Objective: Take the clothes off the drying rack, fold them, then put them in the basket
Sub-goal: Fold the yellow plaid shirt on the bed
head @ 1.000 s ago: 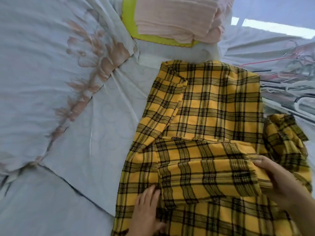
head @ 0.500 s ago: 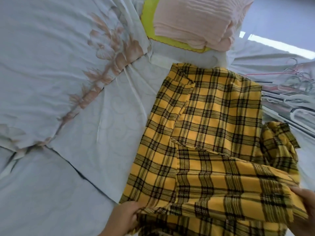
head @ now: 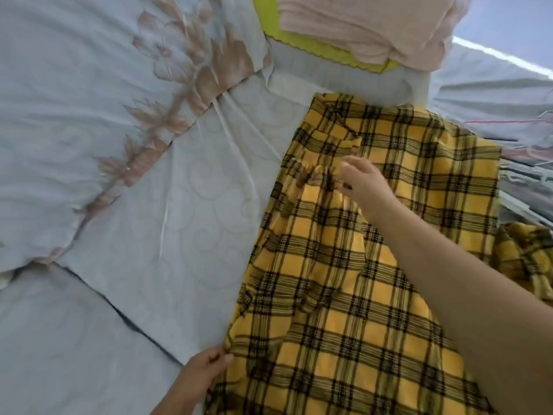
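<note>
A yellow and black plaid shirt [head: 344, 295] lies spread on the pale bed cover, one sleeve bunched at the right edge. My right hand [head: 363, 182] reaches across it and pinches a fold of the cloth near the shirt's upper left side. My left hand [head: 206, 369] grips the shirt's near left corner at the bottom of the view. Folded pink cloth [head: 368, 25] rests on a yellow-green piece [head: 326, 52] at the top of the bed.
The bed cover [head: 119, 145] is pale blue-grey with a brown flower print on the left. Several clothes hangers [head: 529, 145] lie in a heap at the right edge, beside the shirt.
My right hand left the shirt's near right edge and reached forward across it, carrying cloth to the upper left. The left hand stays at the near left corner. The view shifted right.
</note>
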Motion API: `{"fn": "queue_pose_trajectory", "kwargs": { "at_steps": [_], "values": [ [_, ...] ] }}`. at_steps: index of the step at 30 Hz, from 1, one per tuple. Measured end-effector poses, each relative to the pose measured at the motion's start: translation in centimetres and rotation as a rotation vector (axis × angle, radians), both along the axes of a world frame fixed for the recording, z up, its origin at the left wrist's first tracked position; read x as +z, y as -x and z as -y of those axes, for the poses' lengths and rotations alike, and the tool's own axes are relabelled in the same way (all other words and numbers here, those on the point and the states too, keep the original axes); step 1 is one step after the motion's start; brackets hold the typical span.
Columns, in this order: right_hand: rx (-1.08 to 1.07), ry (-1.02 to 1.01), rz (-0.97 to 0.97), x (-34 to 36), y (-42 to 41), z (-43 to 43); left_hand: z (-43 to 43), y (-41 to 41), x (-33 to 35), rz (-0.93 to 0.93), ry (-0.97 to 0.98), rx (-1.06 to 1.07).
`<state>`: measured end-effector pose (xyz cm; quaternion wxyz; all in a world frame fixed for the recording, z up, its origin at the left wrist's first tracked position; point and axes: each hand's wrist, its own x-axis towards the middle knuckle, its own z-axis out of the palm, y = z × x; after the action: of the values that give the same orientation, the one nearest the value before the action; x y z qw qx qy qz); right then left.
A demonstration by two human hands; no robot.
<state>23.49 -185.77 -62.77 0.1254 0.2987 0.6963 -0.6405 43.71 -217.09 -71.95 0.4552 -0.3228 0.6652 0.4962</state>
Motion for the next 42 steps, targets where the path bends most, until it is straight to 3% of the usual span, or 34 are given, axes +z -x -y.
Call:
{"fn": "queue_pose_trajectory", "kwargs": {
  "at_steps": [6,9,13,21,23,27,30,34,38,42],
  "values": [
    [0.781,-0.892,-0.120,-8.5,-9.2,4.1,1.2,0.2,-1.2,0.018,-0.001,-0.070],
    [0.886,-0.993,0.059,-11.4,-11.0,3.3,1.7,0.6,-1.2,0.025,0.016,-0.132],
    [0.938,-0.953,0.110,-12.0,-10.2,2.7,0.8,1.4,-0.9,-0.015,0.063,-0.262],
    [0.963,-1.045,0.017,-10.6,-14.1,1.6,0.6,0.7,-0.4,0.012,0.118,-0.182],
    [0.865,-1.068,-0.012,-9.9,-14.8,1.3,0.3,0.6,-0.2,-0.018,0.133,-0.122],
    [0.933,-0.940,0.146,-9.6,-15.9,-0.1,-0.6,0.2,0.2,-0.057,0.154,-0.066],
    [0.922,-1.034,0.061,-9.2,-16.4,-0.1,-0.6,-0.4,-0.2,-0.085,0.209,-0.048],
    [0.926,-0.963,0.167,-9.3,-17.4,0.1,-0.5,-0.8,-0.6,-0.103,0.216,-0.026],
    [0.671,-0.852,0.119,-8.1,-18.1,-0.4,-0.7,-1.1,-0.4,-0.136,0.248,-0.027],
    [0.268,-0.953,0.125,-6.5,-21.6,-6.3,-2.8,-0.7,0.8,-0.474,0.591,-0.214]
  ]
}}
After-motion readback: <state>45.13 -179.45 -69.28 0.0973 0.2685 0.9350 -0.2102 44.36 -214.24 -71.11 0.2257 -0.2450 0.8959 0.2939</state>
